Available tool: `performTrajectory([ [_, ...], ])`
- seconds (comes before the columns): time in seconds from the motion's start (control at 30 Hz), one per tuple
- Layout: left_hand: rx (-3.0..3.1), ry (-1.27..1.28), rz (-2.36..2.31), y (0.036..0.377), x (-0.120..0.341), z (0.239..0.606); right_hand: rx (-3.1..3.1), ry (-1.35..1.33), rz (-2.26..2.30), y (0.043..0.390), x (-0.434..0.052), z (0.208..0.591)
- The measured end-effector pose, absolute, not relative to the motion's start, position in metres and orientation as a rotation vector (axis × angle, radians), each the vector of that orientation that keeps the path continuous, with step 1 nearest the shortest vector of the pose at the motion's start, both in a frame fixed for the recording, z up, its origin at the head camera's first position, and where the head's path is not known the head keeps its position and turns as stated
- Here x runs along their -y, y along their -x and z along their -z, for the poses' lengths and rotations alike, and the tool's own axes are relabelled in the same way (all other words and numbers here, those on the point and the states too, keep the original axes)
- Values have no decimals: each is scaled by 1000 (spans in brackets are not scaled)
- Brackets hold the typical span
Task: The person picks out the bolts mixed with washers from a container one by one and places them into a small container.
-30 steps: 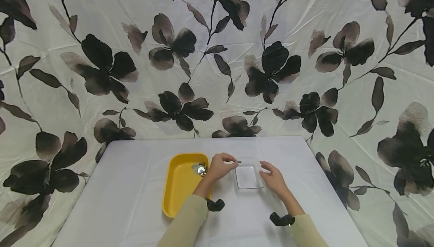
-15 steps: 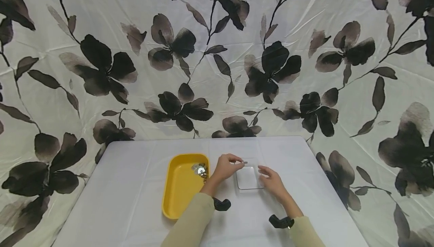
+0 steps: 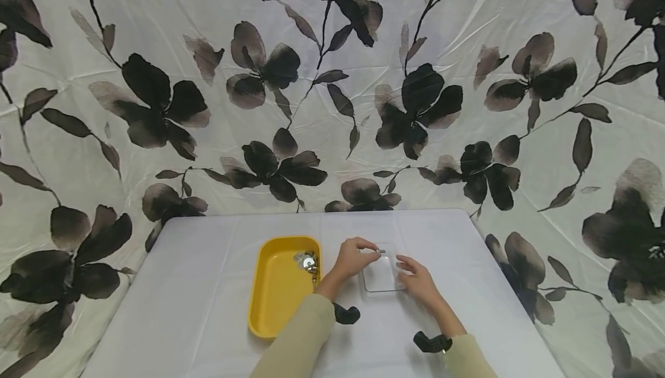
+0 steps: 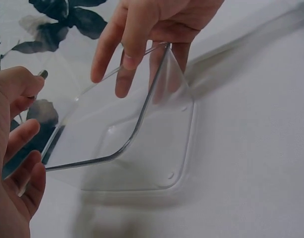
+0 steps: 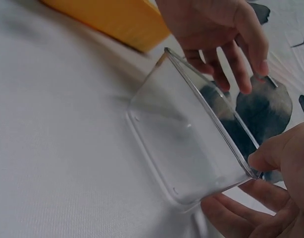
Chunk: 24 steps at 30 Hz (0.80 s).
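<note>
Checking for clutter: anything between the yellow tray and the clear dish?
Only the left hand, pinching a small metal pin over the clear dish; otherwise bare tablecloth beside the yellow tray. Head view.

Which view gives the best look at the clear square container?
The right wrist view: the clear container fills the frame, rim, walls and base all legible, right hand at its corner. The left wrist view also shows it large, partly behind the left hand. The head view shows it small between both hands.

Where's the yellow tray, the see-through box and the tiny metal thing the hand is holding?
yellow tray [image 3: 275, 297], head view, bare floor.
see-through box [image 4: 142, 148], left wrist view, bottom.
tiny metal thing [image 3: 381, 251], head view, tip sticking out of the left hand [image 3: 353, 258].
</note>
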<state>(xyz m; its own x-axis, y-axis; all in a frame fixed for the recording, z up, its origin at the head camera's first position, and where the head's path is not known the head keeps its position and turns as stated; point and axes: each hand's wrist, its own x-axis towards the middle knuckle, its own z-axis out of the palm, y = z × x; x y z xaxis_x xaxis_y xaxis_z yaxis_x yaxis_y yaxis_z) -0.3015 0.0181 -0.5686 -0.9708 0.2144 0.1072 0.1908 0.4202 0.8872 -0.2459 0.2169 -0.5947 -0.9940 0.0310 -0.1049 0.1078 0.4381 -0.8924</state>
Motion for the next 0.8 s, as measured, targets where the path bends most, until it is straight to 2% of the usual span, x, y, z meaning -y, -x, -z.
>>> performTrajectory([
  [0.47,-2606,-250,-1620,298,-26,571,-2570,-126,1663,246,-218,594],
  [0.8,-2593,-270,-1624,296,-24,569,-2593,-132,1624,247,-217,593],
])
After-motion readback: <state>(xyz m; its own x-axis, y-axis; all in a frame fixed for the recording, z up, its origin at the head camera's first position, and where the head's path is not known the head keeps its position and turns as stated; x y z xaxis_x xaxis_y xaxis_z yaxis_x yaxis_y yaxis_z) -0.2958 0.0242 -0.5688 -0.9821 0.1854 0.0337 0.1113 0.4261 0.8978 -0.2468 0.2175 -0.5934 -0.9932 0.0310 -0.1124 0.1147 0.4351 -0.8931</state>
